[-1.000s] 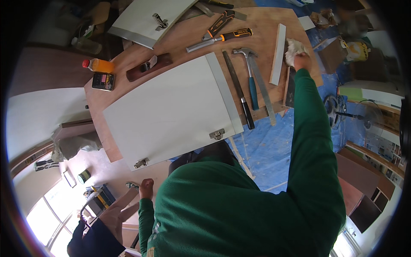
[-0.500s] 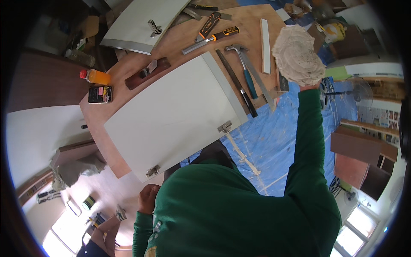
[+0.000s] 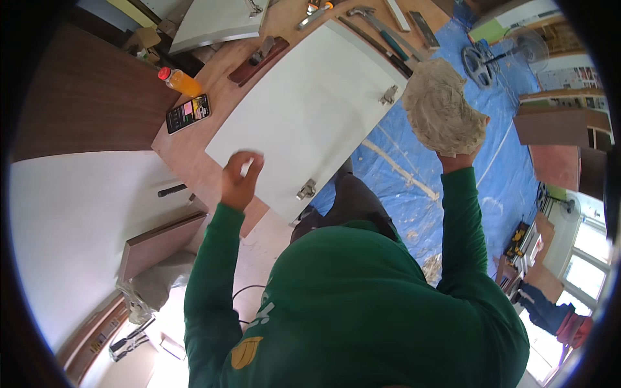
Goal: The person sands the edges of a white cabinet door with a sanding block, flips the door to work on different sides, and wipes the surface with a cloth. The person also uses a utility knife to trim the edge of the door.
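Note:
My right hand (image 3: pixel 462 160) grips the lower edge of a round, crumpled beige cloth (image 3: pixel 440 107), raised over the blue-sheeted floor. The cloth hides most of those fingers. Above the near left part of a white panel (image 3: pixel 291 97), my left hand (image 3: pixel 240 180) is empty, its fingers loosely curled and apart from the thumb. The panel lies on a wooden worktable (image 3: pixel 176 141) and bears two metal hinges along its near edge, one (image 3: pixel 306 189) closer to me and one (image 3: pixel 389 95) farther right.
Beyond the panel lie a hand plane (image 3: pixel 259 61), a claw hammer (image 3: pixel 381 32), a file (image 3: pixel 369 42) and a chisel (image 3: pixel 314 16). A juice bottle (image 3: pixel 180 82) and a phone (image 3: pixel 188 114) stand at the table's left. A fan (image 3: pixel 517 52) stands at right.
My left hand has risen from beside my body to over the panel. My right hand has brought the cloth lower and nearer me. The view has shifted.

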`<state>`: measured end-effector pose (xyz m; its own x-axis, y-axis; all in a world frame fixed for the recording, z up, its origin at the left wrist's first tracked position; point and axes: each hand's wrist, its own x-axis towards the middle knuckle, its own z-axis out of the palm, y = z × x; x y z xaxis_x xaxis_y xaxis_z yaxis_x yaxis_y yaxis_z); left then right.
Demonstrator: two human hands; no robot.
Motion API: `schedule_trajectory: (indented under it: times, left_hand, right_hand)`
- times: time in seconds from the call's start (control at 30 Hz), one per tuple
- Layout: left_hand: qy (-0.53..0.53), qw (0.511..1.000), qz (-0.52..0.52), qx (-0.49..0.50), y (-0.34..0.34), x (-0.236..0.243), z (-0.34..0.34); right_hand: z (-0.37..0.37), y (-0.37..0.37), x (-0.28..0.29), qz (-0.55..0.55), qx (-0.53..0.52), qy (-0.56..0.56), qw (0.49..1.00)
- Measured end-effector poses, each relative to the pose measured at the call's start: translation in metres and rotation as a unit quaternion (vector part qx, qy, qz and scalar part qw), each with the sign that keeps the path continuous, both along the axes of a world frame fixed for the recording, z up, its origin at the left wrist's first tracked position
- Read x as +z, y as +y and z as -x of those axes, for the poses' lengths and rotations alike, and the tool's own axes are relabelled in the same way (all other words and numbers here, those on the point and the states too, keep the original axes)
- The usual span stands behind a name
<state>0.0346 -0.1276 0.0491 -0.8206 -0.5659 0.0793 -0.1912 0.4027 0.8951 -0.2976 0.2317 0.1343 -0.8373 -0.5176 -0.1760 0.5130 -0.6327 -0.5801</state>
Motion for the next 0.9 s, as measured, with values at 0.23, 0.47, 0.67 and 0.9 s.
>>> schedule_trajectory:
  times: [0.23,0.47,0.67,0.9]
  left_hand:
    - [-0.056,0.941,0.332,-0.026,-0.018,-0.070,0.090]
    - [-0.142,0.922,0.360,-0.037,-0.013,-0.086,0.104]
    - [-0.140,0.928,0.343,-0.033,-0.019,-0.090,0.101]
    - [-0.143,0.923,0.356,-0.043,-0.022,-0.089,0.102]
  right_hand:
    - [-0.079,-0.005,-0.010,-0.181,-0.050,0.003,0.982]
    - [-0.084,-0.061,-0.130,-0.379,-0.064,0.058,0.922]
    - [-0.107,-0.101,-0.134,-0.598,-0.043,0.417,0.683]
    - [-0.116,-0.114,-0.129,-0.664,-0.021,0.500,0.555]
